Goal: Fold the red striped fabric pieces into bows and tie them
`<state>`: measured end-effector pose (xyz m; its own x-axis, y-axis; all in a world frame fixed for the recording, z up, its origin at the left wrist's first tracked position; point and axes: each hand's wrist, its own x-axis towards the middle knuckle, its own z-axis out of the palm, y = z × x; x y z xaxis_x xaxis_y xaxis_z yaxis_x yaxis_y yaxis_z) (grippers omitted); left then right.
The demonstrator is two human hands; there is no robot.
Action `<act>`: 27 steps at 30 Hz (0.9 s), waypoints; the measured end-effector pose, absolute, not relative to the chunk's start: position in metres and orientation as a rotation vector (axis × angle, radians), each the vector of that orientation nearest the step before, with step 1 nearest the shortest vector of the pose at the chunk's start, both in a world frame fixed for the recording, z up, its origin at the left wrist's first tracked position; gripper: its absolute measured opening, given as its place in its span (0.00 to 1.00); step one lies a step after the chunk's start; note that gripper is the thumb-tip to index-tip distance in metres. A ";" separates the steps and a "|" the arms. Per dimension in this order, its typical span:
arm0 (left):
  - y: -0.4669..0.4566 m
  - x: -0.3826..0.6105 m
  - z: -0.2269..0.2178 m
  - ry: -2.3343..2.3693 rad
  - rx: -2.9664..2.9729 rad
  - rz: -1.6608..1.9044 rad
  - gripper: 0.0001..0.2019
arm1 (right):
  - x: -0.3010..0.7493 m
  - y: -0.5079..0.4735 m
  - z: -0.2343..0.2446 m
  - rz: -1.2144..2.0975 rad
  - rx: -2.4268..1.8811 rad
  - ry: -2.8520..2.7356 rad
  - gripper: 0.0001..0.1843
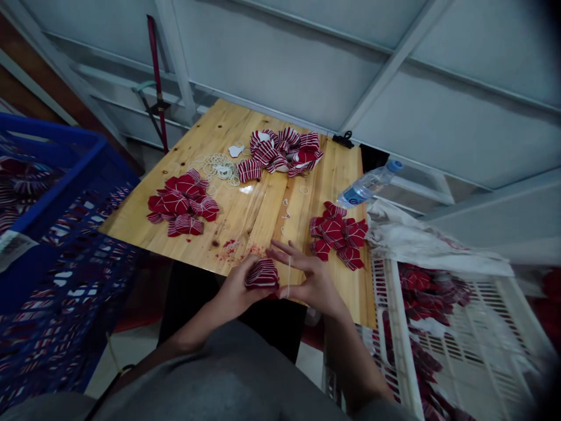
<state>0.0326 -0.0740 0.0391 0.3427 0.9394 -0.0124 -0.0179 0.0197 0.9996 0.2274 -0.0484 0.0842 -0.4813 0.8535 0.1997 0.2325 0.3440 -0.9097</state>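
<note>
My left hand [234, 292] grips a folded red-and-white striped cloth bundle [263, 273] at the table's front edge. Just right of it, my right hand [312, 278] holds a thin white rubber band [289, 270] stretched between spread fingers and thumb. The band is apart from most of the bundle; whether the fingertips touch the cloth I cannot tell. Red cloth bundles bound with white bands lie in a left pile [182, 202] and a right pile [335, 234]. Further back is a heap of striped cloth bundles [284, 151], beside loose rubber bands [217, 168].
Red scraps [230, 248] litter the wooden table [263, 216]. A water bottle [368, 186] leans at the right edge, near a black clip [343, 139]. A blue crate [52, 140] stands left; a white crate [403, 351] with red cloth stands right. Panels [280, 64] close off the back.
</note>
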 end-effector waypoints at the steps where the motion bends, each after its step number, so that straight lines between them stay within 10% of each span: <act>1: -0.071 0.032 0.039 0.987 1.350 0.932 0.22 | 0.229 -0.046 0.086 1.129 -0.991 -1.964 0.37; 12: -0.043 0.052 0.053 1.431 1.911 0.449 0.32 | 0.227 -0.022 0.096 0.828 -1.208 -2.266 0.06; 27: -0.011 0.026 0.039 0.948 1.471 0.862 0.15 | 0.208 -0.016 0.048 0.667 -1.287 -1.761 0.02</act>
<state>0.0259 -0.0111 0.0395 0.4082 0.9129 0.0056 0.0920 -0.0473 0.9946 0.2078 -0.0159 0.0484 -0.1260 0.9414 0.3127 0.4983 0.3327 -0.8007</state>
